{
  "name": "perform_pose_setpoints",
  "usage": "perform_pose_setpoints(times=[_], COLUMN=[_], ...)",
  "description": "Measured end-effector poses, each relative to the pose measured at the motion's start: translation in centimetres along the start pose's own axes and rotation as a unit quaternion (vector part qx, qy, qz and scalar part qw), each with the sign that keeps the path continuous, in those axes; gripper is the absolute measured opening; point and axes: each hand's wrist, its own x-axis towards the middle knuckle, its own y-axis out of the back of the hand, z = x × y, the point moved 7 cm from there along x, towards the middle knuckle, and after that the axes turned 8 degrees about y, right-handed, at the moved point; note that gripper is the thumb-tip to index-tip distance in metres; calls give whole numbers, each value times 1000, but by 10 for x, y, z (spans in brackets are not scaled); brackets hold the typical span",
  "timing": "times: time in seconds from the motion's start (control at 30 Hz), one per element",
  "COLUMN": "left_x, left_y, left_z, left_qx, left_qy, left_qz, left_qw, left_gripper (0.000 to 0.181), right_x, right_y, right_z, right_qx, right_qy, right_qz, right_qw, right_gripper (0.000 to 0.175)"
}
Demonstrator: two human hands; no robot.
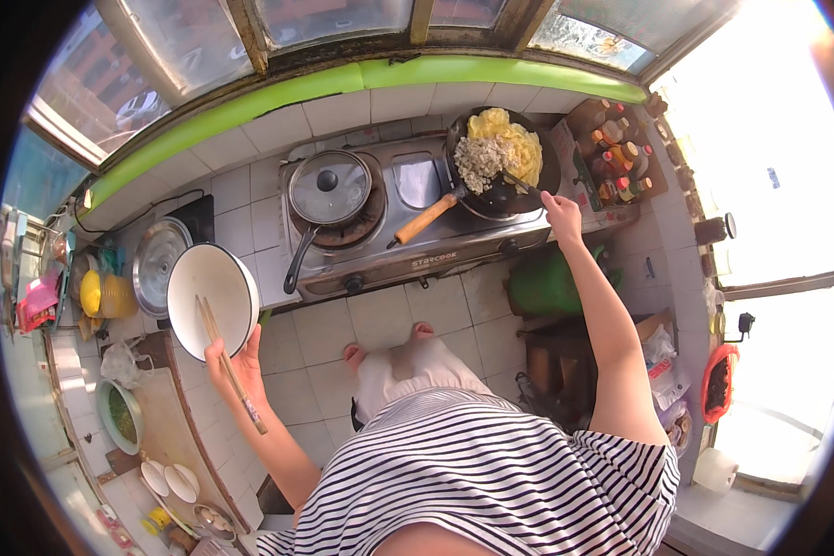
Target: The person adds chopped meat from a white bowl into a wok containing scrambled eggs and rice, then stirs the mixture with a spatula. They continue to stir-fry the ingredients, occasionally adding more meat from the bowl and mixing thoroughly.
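Note:
My left hand [240, 365] grips a white bowl [201, 285] with a dark rim, tilted so its inside shows, together with a pair of wooden chopsticks [233, 379] lying against it. The bowl looks empty. In my right hand [563, 214] is the handle of a dark spatula [521, 183], its head hidden at the food. Below it a black wok [550, 156] sits on the right burner, its wooden handle [424, 221] pointing toward me. Yellow cooked egg [521, 149] and a greyish minced food [478, 165] share the wok.
A glass-lidded pan [329, 184] occupies the left burner of the steel gas stove [396, 267], its black handle [297, 267] jutting forward. Several bottles [622, 156] crowd a box at the right. A metal lid [162, 260] stands behind the bowl. On the left counter [174, 410] is a basin of chopped greens [120, 417].

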Motion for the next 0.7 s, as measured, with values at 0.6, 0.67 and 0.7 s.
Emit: perform_pose_setpoints(times=[0.6,0.67,0.7], left_x=[9,10,10], left_y=[-12,-13,-13], left_z=[-18,-19,-19], left_qx=[18,19,18], left_qy=[39,42,43], left_qz=[-16,-19,-16], left_qw=[999,999,999], left_gripper=[70,70,70], right_x=[-43,-46,-46], right_y=[25,17,19], right_z=[-122,-121,-123], right_qx=[-321,-343,-344], right_qy=[378,415,410], right_qz=[36,27,24], right_qw=[868,842,844], right_gripper=[24,23,23])
